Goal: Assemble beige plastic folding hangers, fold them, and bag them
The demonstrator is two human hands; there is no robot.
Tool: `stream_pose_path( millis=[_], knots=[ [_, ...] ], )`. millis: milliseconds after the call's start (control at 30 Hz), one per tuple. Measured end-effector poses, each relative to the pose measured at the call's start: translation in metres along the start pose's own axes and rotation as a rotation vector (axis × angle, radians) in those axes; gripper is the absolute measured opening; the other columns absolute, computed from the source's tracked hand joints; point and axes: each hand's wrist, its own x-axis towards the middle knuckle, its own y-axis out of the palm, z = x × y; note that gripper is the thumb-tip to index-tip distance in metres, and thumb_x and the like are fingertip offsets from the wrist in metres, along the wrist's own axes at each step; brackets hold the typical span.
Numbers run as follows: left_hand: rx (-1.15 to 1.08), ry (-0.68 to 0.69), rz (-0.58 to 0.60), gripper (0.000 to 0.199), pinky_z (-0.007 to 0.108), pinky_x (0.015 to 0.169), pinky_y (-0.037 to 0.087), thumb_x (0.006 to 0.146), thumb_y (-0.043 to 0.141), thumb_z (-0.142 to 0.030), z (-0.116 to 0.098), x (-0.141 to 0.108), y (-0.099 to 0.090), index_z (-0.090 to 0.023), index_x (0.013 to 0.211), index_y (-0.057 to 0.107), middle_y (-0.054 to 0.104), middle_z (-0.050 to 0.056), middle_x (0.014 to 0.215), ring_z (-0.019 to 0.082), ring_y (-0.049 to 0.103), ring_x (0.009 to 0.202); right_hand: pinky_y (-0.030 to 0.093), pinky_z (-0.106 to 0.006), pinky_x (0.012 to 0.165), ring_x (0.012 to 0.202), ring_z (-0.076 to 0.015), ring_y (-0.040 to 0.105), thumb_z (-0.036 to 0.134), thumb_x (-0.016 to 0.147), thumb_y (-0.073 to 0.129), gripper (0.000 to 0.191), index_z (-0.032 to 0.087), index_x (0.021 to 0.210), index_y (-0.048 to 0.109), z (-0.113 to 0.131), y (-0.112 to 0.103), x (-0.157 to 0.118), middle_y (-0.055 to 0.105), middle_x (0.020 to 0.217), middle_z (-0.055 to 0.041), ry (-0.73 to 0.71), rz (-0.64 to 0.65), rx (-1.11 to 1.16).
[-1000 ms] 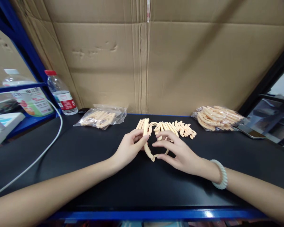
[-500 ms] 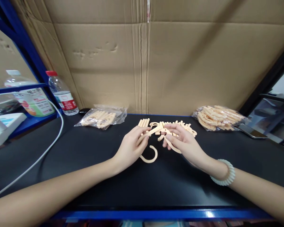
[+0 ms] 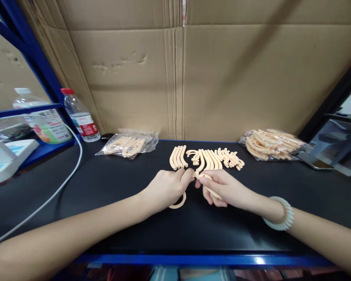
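My left hand [image 3: 171,189] is closed, its fingertips pinching the end of a beige piece, mostly hidden by the fingers. Below that hand shows a beige hook [image 3: 179,203], its upper part covered. My right hand [image 3: 220,185] grips a curved beige piece with a hole [image 3: 213,192] between thumb and fingers. The two hands meet at the fingertips, where the held pieces touch or overlap; whether they are joined I cannot tell. Just beyond lie a row of curved beige strips [image 3: 179,157], another row of similar strips [image 3: 212,159], and small beige hooked pieces [image 3: 232,159].
Clear bags of beige pieces lie at the back left [image 3: 125,145] and back right [image 3: 272,144]. A phone [image 3: 314,160] is by the right bag. At left stand a red-capped bottle [image 3: 83,121] and a white cable [image 3: 73,171]. A cardboard wall [image 3: 134,78] closes the back.
Both hands have come down and nearer to me, the left turning over its strip. The hook has shifted left and downward with it. The rows behind are now more exposed.
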Motion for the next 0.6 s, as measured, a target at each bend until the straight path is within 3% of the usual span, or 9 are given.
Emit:
stream_pose_path(
  millis=[133,267,433,500,600],
  knots=[
    [-0.111,-0.027,-0.076,0.022,0.025,0.051,0.039,0.096,0.035,-0.019,-0.003,-0.001,0.000,-0.016,0.093,0.057,0.060,0.008,0.073,0.020,0.056,0.058,0.031,-0.018,0.038,0.034,-0.0057,0.041,0.038,0.096,0.042,0.029,0.018,0.077,0.052,0.001,0.000,-0.003,0.053,0.049,0.0054,-0.131,-0.161,-0.307],
    [-0.235,-0.059,-0.134,0.025,0.024,0.051,0.036,0.098,0.035,-0.026,-0.003,-0.002,0.004,-0.018,0.086,0.056,0.058,0.005,0.070,0.017,0.053,0.055,0.037,-0.020,0.050,0.045,-0.0080,0.048,0.027,0.097,0.041,0.034,0.019,0.065,0.047,0.001,-0.001,-0.008,0.053,0.052,0.0035,-0.343,-0.289,-0.612],
    [-0.498,-0.225,-0.196,0.021,0.023,0.049,0.029,0.094,0.040,-0.025,0.001,0.001,0.005,-0.021,0.080,0.055,0.047,-0.003,0.053,0.014,0.044,0.043,0.035,-0.024,0.050,0.050,-0.0107,0.046,0.024,0.099,0.037,0.030,0.017,0.076,0.055,-0.001,0.001,-0.008,0.054,0.062,0.0002,-0.588,-0.336,-0.948],
    [-0.595,-0.277,-0.241,0.022,0.023,0.051,0.031,0.093,0.041,-0.025,0.002,0.002,0.004,-0.021,0.080,0.057,0.048,-0.003,0.053,0.014,0.046,0.045,0.041,-0.025,0.057,0.059,-0.0126,0.051,0.023,0.099,0.039,0.028,0.017,0.081,0.059,0.001,-0.009,-0.005,0.057,0.068,-0.0017,-0.640,-0.378,-0.937],
    [-0.752,-0.349,-0.280,0.024,0.023,0.052,0.033,0.093,0.042,-0.029,0.004,0.005,0.001,-0.020,0.082,0.061,0.048,-0.004,0.053,0.013,0.046,0.046,0.047,-0.034,0.078,0.087,-0.0196,0.057,0.022,0.095,0.048,0.020,0.017,0.089,0.066,0.004,-0.046,0.001,0.062,0.091,-0.0085,-0.749,-0.514,-0.977]
  ],
)
